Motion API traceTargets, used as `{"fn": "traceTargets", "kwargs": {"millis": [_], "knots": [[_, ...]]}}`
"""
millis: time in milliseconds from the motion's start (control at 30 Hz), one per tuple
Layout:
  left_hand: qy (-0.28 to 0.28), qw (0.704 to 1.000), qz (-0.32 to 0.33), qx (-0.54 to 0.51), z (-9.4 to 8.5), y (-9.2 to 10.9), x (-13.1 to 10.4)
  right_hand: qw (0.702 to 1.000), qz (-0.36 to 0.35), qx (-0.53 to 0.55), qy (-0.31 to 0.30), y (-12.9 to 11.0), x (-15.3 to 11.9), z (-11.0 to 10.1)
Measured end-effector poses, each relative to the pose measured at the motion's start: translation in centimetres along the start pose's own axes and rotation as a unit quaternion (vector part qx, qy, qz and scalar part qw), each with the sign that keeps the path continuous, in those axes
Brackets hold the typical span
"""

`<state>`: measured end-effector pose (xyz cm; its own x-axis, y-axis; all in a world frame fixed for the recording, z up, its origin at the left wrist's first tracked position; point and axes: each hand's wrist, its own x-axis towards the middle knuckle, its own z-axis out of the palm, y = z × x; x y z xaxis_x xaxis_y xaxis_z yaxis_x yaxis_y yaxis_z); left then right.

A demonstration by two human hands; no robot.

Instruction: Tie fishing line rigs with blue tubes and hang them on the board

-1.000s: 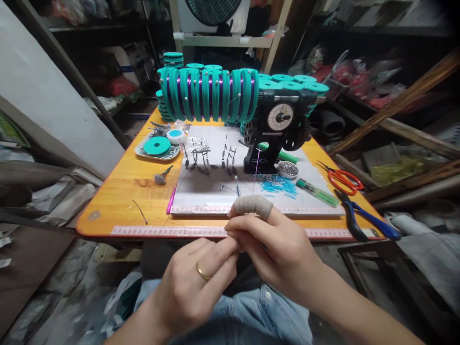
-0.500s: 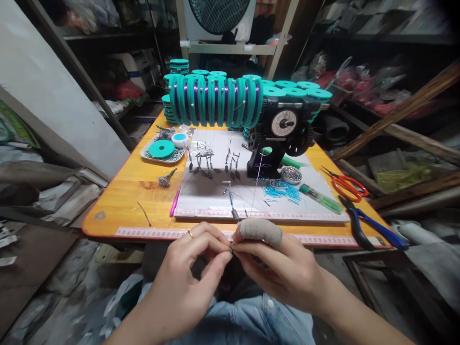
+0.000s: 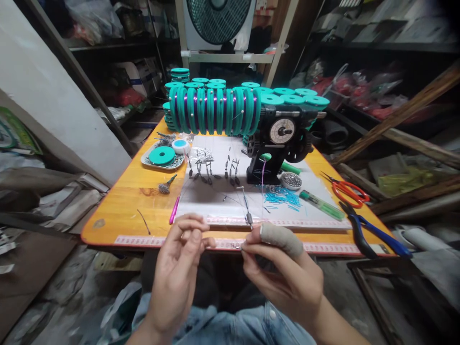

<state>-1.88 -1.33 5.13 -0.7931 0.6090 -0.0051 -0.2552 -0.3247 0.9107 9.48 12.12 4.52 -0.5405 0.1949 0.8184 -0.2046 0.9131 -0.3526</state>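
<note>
Near the table's front edge my right hand [image 3: 283,268], a grey cloth sleeve [image 3: 282,239] on one finger, pinches a small piece of the rig at its fingertips. A dark weight [image 3: 249,219] on a line hangs just above those fingertips. To its left, my left hand [image 3: 181,263] is raised apart from it, thumb against the index finger; whatever it may hold is too small to make out. A purple line [image 3: 263,177] runs down from the black winding machine [image 3: 268,158], which carries a row of teal spools [image 3: 215,110].
On the white board [image 3: 215,211] lie blue tubes [image 3: 283,197], a bowl of metal beads [image 3: 291,180] and a green tube container [image 3: 321,205]. Red-handled scissors [image 3: 350,191] and blue pliers [image 3: 381,232] sit at right. A tray [image 3: 143,160] stands at left.
My hands, together before, are now apart: the left moved left, the right slightly right. The dark weight shifted right with my right hand. The camera view tilted up a little.
</note>
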Motion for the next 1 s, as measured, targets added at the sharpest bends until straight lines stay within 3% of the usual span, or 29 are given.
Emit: {"fn": "traceTargets", "kwargs": {"millis": [133, 233, 400, 567, 700, 1000], "knots": [[-0.070, 0.972, -0.203, -0.099, 0.9, -1.6, -0.7, 0.999, 0.020, 0.024, 0.036, -0.4, 0.0, 0.1], [-0.044, 0.956, -0.237, -0.166, 1.8, -1.4, -0.3, 0.999, 0.014, 0.034, 0.026, -0.4, 0.0, 0.0], [-0.032, 0.963, -0.198, -0.180, 2.3, -0.7, 0.8, 0.997, 0.051, 0.058, 0.014, -0.4, -0.2, -0.2], [-0.106, 0.992, -0.065, 0.022, 1.7, -1.6, 0.6, 0.991, 0.102, 0.083, -0.007, -0.7, -0.2, -0.2], [-0.094, 0.991, 0.005, 0.097, 1.4, -1.7, -0.2, 0.985, 0.141, 0.102, -0.009, -0.7, 0.0, 0.0], [-0.108, 0.958, 0.098, 0.245, 1.0, -1.0, -0.2, 0.983, 0.145, 0.111, -0.036, -0.8, 0.2, -0.5]]}}
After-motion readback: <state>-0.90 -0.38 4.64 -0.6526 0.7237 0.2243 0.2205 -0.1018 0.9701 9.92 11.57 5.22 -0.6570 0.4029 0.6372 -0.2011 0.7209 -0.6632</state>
